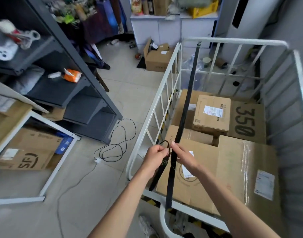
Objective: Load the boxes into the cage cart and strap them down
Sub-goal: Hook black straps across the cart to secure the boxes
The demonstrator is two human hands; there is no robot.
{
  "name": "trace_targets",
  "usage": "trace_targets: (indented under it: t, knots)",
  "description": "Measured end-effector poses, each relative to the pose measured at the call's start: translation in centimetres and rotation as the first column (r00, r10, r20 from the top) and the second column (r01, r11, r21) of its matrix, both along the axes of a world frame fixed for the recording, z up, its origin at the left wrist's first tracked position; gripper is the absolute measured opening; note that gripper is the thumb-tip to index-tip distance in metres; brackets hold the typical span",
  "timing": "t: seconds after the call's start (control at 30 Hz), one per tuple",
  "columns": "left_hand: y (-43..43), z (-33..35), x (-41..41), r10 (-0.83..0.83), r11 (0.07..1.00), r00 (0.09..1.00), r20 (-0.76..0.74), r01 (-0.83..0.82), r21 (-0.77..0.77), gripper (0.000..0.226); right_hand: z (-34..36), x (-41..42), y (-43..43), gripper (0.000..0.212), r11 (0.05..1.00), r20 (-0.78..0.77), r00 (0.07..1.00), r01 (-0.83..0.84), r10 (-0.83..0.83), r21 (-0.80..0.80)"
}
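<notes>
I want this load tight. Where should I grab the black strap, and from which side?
Probably the loose end by the hook, where the left hand pinches it. The black strap is flat webbing, so pinch its broad faces, coming from the left, above the boxes. The right hand steadies the taut run reaching the cage cart's far rail.

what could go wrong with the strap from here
1. The hook pinched in the left hand could slip, and the strap, held by the right hand, may spring back toward the far rail.
2. The strap runs left of the raised small box, which may stay loose.
</notes>
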State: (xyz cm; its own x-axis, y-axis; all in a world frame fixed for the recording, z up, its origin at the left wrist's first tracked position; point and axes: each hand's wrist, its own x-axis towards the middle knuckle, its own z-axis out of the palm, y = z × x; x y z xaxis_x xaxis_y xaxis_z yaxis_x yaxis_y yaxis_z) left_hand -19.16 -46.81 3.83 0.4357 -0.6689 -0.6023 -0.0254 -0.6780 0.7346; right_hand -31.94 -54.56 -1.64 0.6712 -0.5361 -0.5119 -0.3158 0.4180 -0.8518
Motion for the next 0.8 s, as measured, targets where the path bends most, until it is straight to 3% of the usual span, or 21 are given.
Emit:
trace_targets:
  t: [0.2, 0.33, 0.47, 0.8]
  knots:
    - [-2.5, 2.5, 1.3, -0.016, 0.999, 1.000, -0.011, 0.015, -0.049, 0.014, 0.6, -1.4, 0.7, 0.064, 0.998, -0.031, 0.998, 0.064, -0.063, 0.021]
    - [-4.2, 3.3, 2.1, -0.082, 0.995, 0.997, 0.001, 0.082, -0.062, 0.014, 1.9, -0.2, 1.4, 0.029, 0.997, 0.004, 0.998, 0.069, -0.070, 0.040]
    - [-5.7, 2.9, 4.0, -0.100, 0.993, 0.995, -0.027, 0.098, -0.069, 0.017, 2.7, 2.1, 2.1, 0.030, 0.985, 0.088, 0.983, 0.156, -0.162, 0.069]
    - [-7.7, 1.8, 12.4, -0.304, 0.946, 0.943, -0.132, 0.284, -0.155, 0.012, 3.8, 11.1, 3.4, 0.025, 0.879, -0.074, 0.884, 0.444, -0.461, -0.171]
